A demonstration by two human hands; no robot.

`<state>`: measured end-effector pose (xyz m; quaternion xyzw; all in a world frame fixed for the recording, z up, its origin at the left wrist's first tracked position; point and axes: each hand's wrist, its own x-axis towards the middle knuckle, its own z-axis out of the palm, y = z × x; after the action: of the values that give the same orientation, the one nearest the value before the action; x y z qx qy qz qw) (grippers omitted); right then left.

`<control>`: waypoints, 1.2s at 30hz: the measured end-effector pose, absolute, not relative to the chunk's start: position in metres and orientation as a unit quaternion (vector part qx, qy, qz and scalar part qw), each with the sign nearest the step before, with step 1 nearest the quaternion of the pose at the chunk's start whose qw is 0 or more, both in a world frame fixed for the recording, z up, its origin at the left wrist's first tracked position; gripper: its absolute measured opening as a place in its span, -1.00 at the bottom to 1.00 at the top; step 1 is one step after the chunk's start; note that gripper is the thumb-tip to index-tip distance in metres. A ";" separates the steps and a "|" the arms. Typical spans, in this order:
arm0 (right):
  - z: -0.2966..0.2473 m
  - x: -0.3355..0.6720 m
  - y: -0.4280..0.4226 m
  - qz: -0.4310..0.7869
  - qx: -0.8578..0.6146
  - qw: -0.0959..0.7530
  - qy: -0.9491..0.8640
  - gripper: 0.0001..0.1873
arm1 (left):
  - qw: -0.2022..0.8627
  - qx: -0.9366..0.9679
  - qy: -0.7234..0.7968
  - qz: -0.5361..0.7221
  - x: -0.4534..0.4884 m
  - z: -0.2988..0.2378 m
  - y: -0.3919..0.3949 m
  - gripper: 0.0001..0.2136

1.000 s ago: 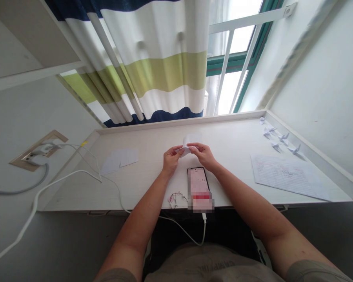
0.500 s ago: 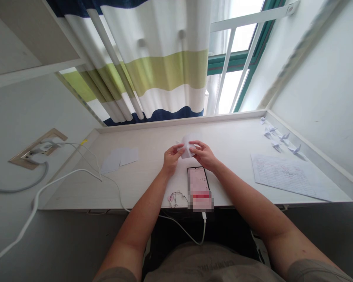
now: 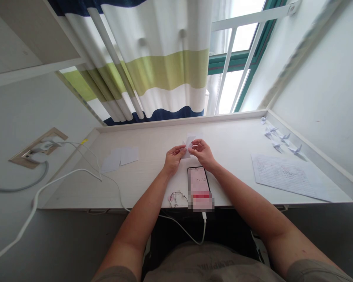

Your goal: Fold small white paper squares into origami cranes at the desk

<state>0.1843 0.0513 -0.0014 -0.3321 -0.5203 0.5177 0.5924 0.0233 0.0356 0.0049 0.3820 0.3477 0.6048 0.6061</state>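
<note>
A small folded piece of white paper (image 3: 188,145) stands up between my hands, above the middle of the white desk (image 3: 141,135). My left hand (image 3: 173,159) pinches its lower left side between thumb and fingers. My right hand (image 3: 201,152) holds its right side with the fingertips. Part of the paper is hidden behind my fingers. Just below my hands lies a smartphone (image 3: 198,184), its screen partly blurred out. A thin beaded bracelet (image 3: 175,199) lies to its left.
Several white paper squares (image 3: 119,159) lie left of my hands. Several small paper cranes (image 3: 279,137) stand at the right, near a handwritten sheet (image 3: 288,176). A white cable (image 3: 61,177) crosses the desk's left side from a wall socket (image 3: 38,149).
The paper has gone from a wider folded shape to a narrower, more pointed one. My hands have shifted slightly on it, and the fingers of my right hand have curled.
</note>
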 end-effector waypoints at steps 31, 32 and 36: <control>0.007 0.191 0.045 0.332 -0.366 0.553 -0.670 -0.64 | 0.606 0.381 0.316 0.623 0.020 0.007 0.038 -0.62; 0.007 0.191 0.045 0.378 -0.357 0.555 -0.649 -0.59 | 0.601 0.381 0.318 0.626 0.019 0.006 0.038 -0.62; 0.006 0.190 0.046 0.514 -0.324 0.540 -0.583 -0.49 | 0.568 0.374 0.327 0.656 0.019 0.007 0.040 -0.58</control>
<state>0.1898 0.0458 0.0062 -0.3241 -0.5828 0.5138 0.5398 0.0193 0.0396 0.0075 0.3739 0.3268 0.6561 0.5683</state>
